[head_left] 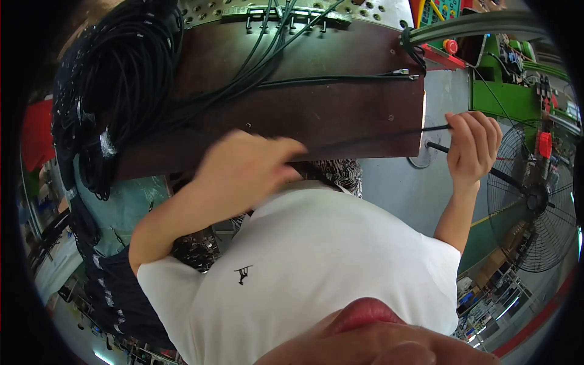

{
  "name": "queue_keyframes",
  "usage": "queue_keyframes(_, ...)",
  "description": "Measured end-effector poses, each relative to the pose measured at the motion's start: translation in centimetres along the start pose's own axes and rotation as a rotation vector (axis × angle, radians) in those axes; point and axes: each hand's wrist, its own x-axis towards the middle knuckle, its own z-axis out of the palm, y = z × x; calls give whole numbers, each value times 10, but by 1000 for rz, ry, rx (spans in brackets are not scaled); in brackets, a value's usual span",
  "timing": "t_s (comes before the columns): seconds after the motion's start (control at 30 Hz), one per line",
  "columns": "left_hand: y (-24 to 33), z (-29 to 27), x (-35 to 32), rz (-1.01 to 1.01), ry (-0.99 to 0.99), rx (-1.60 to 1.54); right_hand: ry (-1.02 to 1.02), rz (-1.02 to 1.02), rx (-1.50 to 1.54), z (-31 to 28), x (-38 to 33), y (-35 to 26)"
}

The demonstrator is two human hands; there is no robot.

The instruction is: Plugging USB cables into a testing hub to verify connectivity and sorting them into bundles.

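Observation:
A thin black cable (389, 136) stretches nearly straight between my two hands, across the front of a dark brown board (340, 115). Up at the board's right side, my right hand (474, 146) has its fingers curled closed round the cable's right end. My left hand (249, 161) is over the board's front edge, smeared by motion; the cable runs in to its fingertips, which appear closed on it. Farther back, several black cables (316, 80) lie on the board, their metal-tipped ends (401, 73) pointing right.
A thick bundle of black cables (134, 67) hangs over the board's left end. At the back stands a metal rail with clips (286, 15), cables passing over it. To the right are a black fan (535, 198), a green machine (505, 97) and a red button (450, 47).

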Motion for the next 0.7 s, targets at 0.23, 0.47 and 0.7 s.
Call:
queue_keyframes(0.23,-79,-41,-63,-173,228,260,-212,41,260,74,51,-65)
queue_keyframes(0.47,-106,-41,-71,-151,296,-74,-216,-41,534,133,130,-213)
queue_keyframes(0.7,-101,-39,-69,-103,352,38,-126,-45,632,129,98,-160)
